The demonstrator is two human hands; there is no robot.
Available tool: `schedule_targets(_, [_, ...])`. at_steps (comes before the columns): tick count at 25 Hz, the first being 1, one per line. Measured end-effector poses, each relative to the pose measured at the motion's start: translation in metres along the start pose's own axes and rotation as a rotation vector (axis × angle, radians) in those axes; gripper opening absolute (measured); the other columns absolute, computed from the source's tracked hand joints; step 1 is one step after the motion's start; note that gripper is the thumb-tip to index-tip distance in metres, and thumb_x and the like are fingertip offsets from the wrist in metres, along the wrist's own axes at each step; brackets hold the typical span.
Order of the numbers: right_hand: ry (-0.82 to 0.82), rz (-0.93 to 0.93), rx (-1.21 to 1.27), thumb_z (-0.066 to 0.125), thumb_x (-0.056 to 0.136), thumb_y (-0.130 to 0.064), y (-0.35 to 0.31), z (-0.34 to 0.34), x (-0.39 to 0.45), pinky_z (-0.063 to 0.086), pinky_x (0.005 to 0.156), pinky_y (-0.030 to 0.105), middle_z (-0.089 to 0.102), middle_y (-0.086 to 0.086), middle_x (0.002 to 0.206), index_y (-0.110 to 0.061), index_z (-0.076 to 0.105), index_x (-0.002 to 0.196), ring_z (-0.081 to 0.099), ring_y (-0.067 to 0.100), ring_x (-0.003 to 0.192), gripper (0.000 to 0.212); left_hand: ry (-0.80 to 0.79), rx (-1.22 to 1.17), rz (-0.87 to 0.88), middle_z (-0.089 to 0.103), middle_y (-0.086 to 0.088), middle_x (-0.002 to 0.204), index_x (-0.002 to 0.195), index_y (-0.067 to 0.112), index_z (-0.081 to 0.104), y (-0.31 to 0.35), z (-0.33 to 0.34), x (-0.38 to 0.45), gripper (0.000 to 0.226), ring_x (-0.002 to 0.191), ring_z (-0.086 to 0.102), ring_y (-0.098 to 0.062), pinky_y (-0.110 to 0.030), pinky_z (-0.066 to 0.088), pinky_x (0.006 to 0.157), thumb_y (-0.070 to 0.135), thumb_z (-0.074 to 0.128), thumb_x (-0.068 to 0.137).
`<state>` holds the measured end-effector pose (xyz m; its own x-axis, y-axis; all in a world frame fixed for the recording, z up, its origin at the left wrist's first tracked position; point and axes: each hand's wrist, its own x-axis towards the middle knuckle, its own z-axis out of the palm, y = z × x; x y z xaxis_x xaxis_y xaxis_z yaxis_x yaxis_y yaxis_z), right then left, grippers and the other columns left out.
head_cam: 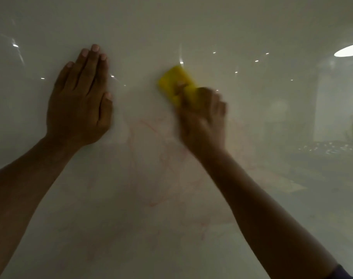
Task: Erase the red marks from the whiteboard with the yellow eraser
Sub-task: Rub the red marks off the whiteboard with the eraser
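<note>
Two hands met the whiteboard [171,27]: left hand [79,103] flat, fingers spread loose; right hand [203,121] gripped the yellow eraser [175,81] above faint red marks [155,158] mid-frame.

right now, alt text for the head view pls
A person's right hand presses a yellow eraser to a glossy whiteboard, blurred mid-wipe. The left hand lies flat on the board, and faint red marks remain below.

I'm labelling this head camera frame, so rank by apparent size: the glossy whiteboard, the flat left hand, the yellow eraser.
1. Glossy whiteboard, fills the view.
2. Flat left hand.
3. Yellow eraser, partly covered by the blurred right hand.
</note>
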<state>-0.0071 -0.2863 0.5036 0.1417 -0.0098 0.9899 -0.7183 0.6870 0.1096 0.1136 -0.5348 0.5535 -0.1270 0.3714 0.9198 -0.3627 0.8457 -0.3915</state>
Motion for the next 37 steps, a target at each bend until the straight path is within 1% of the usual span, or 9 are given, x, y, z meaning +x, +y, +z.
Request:
schedule_targets(4, [-0.042,-0.246,0.053,0.073,0.097,-0.021,0.002,0.0,-0.011,0.047,0.077,0.045,0.067,0.022,0.116,-0.022,0.074,0.131,0.061,0.04,0.096,0.033,-0.021,-0.019,0.003,0.017,-0.016,0.178,0.171,0.005,0.018,-0.002,0.002,-0.002,0.065,0.165,0.018,-0.033,-0.049,0.019,0.132,0.033,0.023,0.112])
schedule_targets(10, [0.103,0.559,-0.155,0.06,0.104,-0.031,0.043,-0.003,0.003,0.041,0.085,0.046,0.058,0.027,0.125,-0.02,0.049,0.155,0.054,0.042,0.107,0.053,-0.006,-0.036,-0.016,0.019,-0.016,0.177,0.17,0.004,0.021,0.0,0.002,-0.003,0.066,0.164,0.021,-0.034,-0.049,0.019,0.132,0.031,0.027,0.11])
schedule_targets(15, [0.018,-0.124,-0.022,0.064,0.102,-0.024,0.02,0.003,-0.031,0.045,0.083,0.045,0.063,0.029,0.123,-0.019,0.062,0.143,0.054,0.04,0.105,0.042,0.009,-0.042,-0.012,0.019,-0.015,0.177,0.17,0.004,0.022,-0.001,0.004,-0.003,0.066,0.164,0.022,-0.033,-0.047,0.019,0.132,0.032,0.026,0.111])
schedule_targets(20, [0.134,0.652,-0.157,0.061,0.103,-0.025,0.082,-0.014,-0.017,0.047,0.092,0.05,0.056,0.03,0.126,-0.015,0.051,0.153,0.056,0.048,0.11,0.052,0.008,-0.042,-0.022,0.02,-0.015,0.177,0.17,0.005,0.023,0.002,0.003,-0.003,0.066,0.163,0.023,-0.034,-0.047,0.018,0.132,0.032,0.026,0.11])
schedule_targets(22, [0.132,0.511,-0.122,0.061,0.103,-0.022,0.068,-0.008,-0.018,0.045,0.092,0.049,0.056,0.032,0.124,-0.013,0.05,0.153,0.052,0.045,0.11,0.052,-0.004,-0.025,-0.019,0.018,-0.015,0.178,0.17,0.005,0.021,0.003,0.003,-0.003,0.066,0.164,0.021,-0.033,-0.049,0.018,0.131,0.031,0.026,0.11])
schedule_targets(25, [0.011,-0.086,-0.058,0.059,0.105,-0.025,0.064,-0.009,-0.03,0.047,0.084,0.047,0.06,0.031,0.122,-0.016,0.056,0.149,0.053,0.041,0.104,0.045,-0.019,-0.016,0.005,0.018,-0.018,0.177,0.17,0.003,0.02,0.005,0.0,-0.001,0.067,0.164,0.02,-0.035,-0.05,0.018,0.132,0.027,0.026,0.108])
schedule_targets(30, [0.092,0.396,-0.075,0.066,0.098,-0.016,0.065,-0.013,-0.042,0.046,0.088,0.049,0.058,0.033,0.123,-0.012,0.059,0.146,0.049,0.042,0.108,0.049,-0.087,-0.026,0.144,0.02,-0.02,0.176,0.169,-0.001,0.023,0.011,0.0,0.023,0.072,0.163,0.023,-0.037,-0.052,0.019,0.132,0.023,0.029,0.101])
schedule_targets(34, [-0.062,-0.258,0.002,0.073,0.096,-0.017,0.051,-0.01,-0.072,0.048,0.085,0.047,0.065,0.03,0.12,-0.017,0.066,0.14,0.059,0.044,0.103,0.044,-0.095,-0.025,0.137,0.018,-0.016,0.177,0.17,0.003,0.021,0.022,0.004,0.037,0.073,0.164,0.022,-0.036,-0.053,0.017,0.132,0.024,0.03,0.1])
schedule_targets(37, [0.003,0.112,-0.076,0.065,0.098,-0.017,0.106,-0.024,-0.054,0.05,0.081,0.05,0.064,0.03,0.116,-0.015,0.06,0.144,0.062,0.05,0.1,0.045,-0.081,-0.039,0.124,0.018,-0.014,0.178,0.17,0.005,0.021,0.022,0.006,0.035,0.072,0.163,0.022,-0.035,-0.052,0.016,0.132,0.025,0.03,0.101])
